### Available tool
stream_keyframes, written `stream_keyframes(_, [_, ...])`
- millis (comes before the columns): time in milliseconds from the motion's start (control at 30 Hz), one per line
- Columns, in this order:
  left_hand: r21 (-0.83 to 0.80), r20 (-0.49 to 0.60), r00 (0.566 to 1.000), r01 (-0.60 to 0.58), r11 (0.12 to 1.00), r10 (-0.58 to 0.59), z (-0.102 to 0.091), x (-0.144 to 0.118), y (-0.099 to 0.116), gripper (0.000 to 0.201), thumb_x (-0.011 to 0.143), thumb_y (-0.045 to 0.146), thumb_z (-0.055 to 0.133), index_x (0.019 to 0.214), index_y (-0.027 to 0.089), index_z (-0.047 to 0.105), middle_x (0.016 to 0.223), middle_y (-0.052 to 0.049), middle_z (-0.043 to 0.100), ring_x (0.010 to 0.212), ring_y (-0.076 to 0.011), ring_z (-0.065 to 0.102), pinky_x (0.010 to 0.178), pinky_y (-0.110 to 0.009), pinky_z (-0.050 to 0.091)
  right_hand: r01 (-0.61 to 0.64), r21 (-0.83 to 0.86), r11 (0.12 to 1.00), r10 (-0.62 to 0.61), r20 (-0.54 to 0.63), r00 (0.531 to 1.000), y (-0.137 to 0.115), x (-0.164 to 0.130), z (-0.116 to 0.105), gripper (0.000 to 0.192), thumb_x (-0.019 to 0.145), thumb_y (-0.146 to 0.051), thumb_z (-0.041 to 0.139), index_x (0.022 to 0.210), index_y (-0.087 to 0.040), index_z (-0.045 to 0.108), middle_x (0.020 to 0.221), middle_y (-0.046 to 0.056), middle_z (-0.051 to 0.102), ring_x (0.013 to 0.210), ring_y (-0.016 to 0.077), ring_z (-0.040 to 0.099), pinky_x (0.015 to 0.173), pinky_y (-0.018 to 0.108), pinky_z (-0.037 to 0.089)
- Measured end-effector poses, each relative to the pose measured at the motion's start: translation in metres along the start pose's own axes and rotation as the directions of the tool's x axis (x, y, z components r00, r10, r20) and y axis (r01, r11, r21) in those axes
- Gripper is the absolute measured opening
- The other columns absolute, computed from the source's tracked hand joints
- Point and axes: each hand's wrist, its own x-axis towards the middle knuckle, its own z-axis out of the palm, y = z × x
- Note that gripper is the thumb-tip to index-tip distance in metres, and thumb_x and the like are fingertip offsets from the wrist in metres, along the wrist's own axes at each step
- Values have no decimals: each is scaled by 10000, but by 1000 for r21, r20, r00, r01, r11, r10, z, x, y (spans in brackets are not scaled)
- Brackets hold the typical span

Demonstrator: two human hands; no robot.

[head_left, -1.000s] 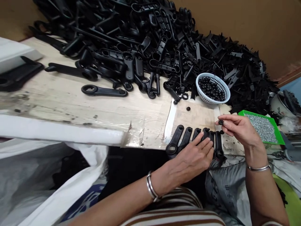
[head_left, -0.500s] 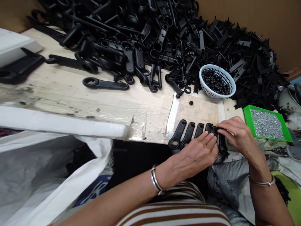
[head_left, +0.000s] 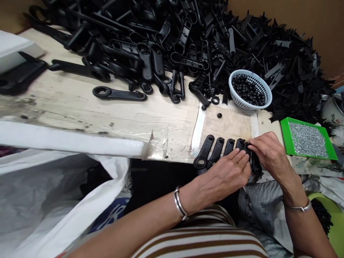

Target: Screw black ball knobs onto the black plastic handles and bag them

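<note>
Several black plastic crank-shaped arms point(head_left: 205, 148), each with a ring at the near end, lie side by side at the table's front edge. My left hand point(head_left: 227, 171) rests across the right part of this row, fingers stretched out flat on the arms and hiding some of them. At the far end of an arm near the right of the row, my right hand point(head_left: 270, 150) is closed in a pinch with thumb and forefinger. Whatever is between those fingertips is too small to make out. Beyond the row sits a small black knob point(head_left: 219, 115) on a pale board point(head_left: 228, 125).
A light blue basket point(head_left: 264, 98) holds small black knobs. To its right, a green tray point(head_left: 287, 138) is full of silvery screws. Heaps of black plastic parts point(head_left: 185, 36) cover the back. One loose arm point(head_left: 120, 94) lies left, behind a white foam strip point(head_left: 70, 139).
The view has shifted slightly. Both hands stay at the same row of arms, the left still laid flat, the right still pinching at an arm's far end.
</note>
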Motion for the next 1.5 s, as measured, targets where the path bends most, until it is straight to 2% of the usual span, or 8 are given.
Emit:
stream_keyframes(133, [17, 2, 1000, 3, 1000, -3, 0, 2, 0, 204, 936, 86, 484, 1085, 47, 617, 1188, -168, 676, 1151, -239, 637, 1051, -360, 453, -17, 17, 1000, 16, 72, 997, 2, 1, -5, 143, 944, -228, 546, 990, -176, 671, 882, 92, 690, 843, 225, 542, 775, 369, 481])
stream_keyframes(367, [16, 9, 1000, -9, 1000, 9, -8, 3, 1, 160, 940, 102, 493, 1032, 61, 618, 1108, -158, 677, 1119, -234, 641, 1018, -359, 453, -68, 65, 996, 63, 77, 995, 4, 34, -19, 294, 961, -300, 531, 1209, -177, 632, 1035, 104, 707, 987, 236, 611, 866, 382, 500])
stream_keyframes(600, [10, 3, 1000, -16, 1000, 16, -11, 2, 0, 174, 938, 120, 501, 1042, 48, 620, 1113, -180, 682, 1093, -231, 651, 1017, -363, 429, -22, 116, 993, -5, 229, 973, -8, 115, 19, 187, 953, -195, 502, 1003, -168, 681, 1022, 107, 692, 881, 207, 640, 790, 334, 491])
stream_keyframes(733, [15, 4, 1000, -16, 1000, 16, -13, 2, -1, 179, 944, 133, 502, 1043, 56, 628, 1132, -181, 683, 1127, -229, 639, 1020, -361, 423, -15, 98, 995, -15, 294, 956, -11, 133, 33, 181, 919, -139, 516, 929, -146, 696, 948, 112, 683, 808, 200, 627, 749, 330, 479])
stream_keyframes(933, [2, 11, 1000, -3, 1000, 3, -10, 1, -1, 183, 949, 104, 475, 1049, 62, 622, 1134, -153, 679, 1133, -230, 636, 1025, -353, 432, -148, 360, 921, 118, 105, 988, 4, 102, -1, 206, 922, -255, 558, 1006, -203, 739, 976, 63, 729, 874, 190, 670, 809, 330, 517])
stream_keyframes(1100, [-1, 30, 1000, 1, 1000, -1, -6, 1, 0, 179, 947, 100, 479, 1063, 66, 612, 1170, -153, 667, 1170, -239, 619, 1038, -361, 441, -368, 489, 791, 393, 54, 918, 9, 48, -25, 155, 795, -333, 722, 893, -217, 753, 880, 36, 759, 801, 204, 703, 784, 350, 565])
stream_keyframes(1267, [-1, 58, 998, -3, 1000, 3, -9, 2, -1, 199, 936, 79, 479, 1086, 56, 607, 1196, -166, 663, 1164, -238, 628, 1052, -362, 447, -389, 586, 711, 455, 38, 890, 5, 15, -9, 148, 758, -307, 764, 856, -208, 713, 919, 49, 756, 888, 206, 715, 869, 367, 578])
stream_keyframes(1500, [8, 26, 1000, 3, 1000, -3, -6, 3, 0, 196, 931, 88, 502, 1087, 48, 615, 1209, -168, 666, 1160, -241, 635, 1058, -353, 453, -369, 689, 624, 520, -14, 854, -5, 10, 14, 186, 752, -253, 763, 883, -187, 648, 1126, 99, 717, 945, 198, 729, 889, 358, 592])
